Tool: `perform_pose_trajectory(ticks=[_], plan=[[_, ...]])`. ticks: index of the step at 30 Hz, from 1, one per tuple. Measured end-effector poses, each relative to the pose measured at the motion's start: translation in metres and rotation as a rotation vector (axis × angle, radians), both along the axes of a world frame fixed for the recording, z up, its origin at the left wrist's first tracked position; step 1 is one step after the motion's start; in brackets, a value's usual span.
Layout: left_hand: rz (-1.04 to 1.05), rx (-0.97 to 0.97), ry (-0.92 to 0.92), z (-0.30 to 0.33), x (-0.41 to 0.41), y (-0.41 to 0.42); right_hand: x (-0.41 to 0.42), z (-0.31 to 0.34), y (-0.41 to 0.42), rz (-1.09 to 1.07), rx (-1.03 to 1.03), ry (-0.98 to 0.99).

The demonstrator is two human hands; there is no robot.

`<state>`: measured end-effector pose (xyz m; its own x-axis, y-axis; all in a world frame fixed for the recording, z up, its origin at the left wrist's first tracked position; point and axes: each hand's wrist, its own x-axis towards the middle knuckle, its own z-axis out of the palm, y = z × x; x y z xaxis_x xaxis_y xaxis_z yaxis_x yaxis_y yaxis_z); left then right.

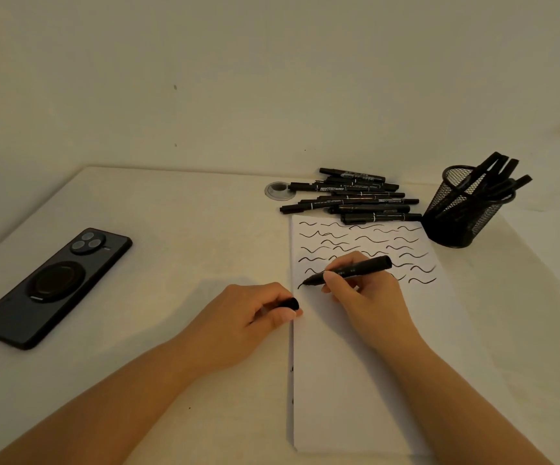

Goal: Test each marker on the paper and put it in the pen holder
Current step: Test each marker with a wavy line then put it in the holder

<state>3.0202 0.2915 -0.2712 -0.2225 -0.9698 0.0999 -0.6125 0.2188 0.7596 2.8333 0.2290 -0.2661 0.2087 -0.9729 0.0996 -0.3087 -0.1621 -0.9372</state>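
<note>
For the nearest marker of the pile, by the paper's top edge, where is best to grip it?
Grip the nearest marker at mid-barrel, coming from above and the paper side: it lies flat, crosswise, at the pile's open edge.
</note>
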Motion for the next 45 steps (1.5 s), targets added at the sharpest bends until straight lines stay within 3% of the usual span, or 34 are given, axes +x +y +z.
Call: perform_pose_trajectory(ticks=[5, 10, 20, 36, 45], plan=[[-0.001, -0.012, 0.005, -0.001, 0.001, 0.001, -0.006, -0.001, -0.002, -0.088, -0.027, 0.007], [0.041, -0.028, 0.010, -0.002, 0.001, 0.000, -0.018, 0.007, -0.001, -0.166, -0.005, -0.245], [0.084, -0.040, 0.025, -0.003, 0.000, -0.001, -0.012, 0.012, 0.010, 0.201, 0.196, -0.490], [0.087, -0.032, -0.033, -0.001, -0.002, -0.001, -0.008, 0.013, 0.018, 0.280, 0.149, -0.332], [0.029, -0.296, -0.153, 0.011, -0.016, 0.011, -0.005, 0.011, 0.024, 0.274, 0.071, -0.384]])
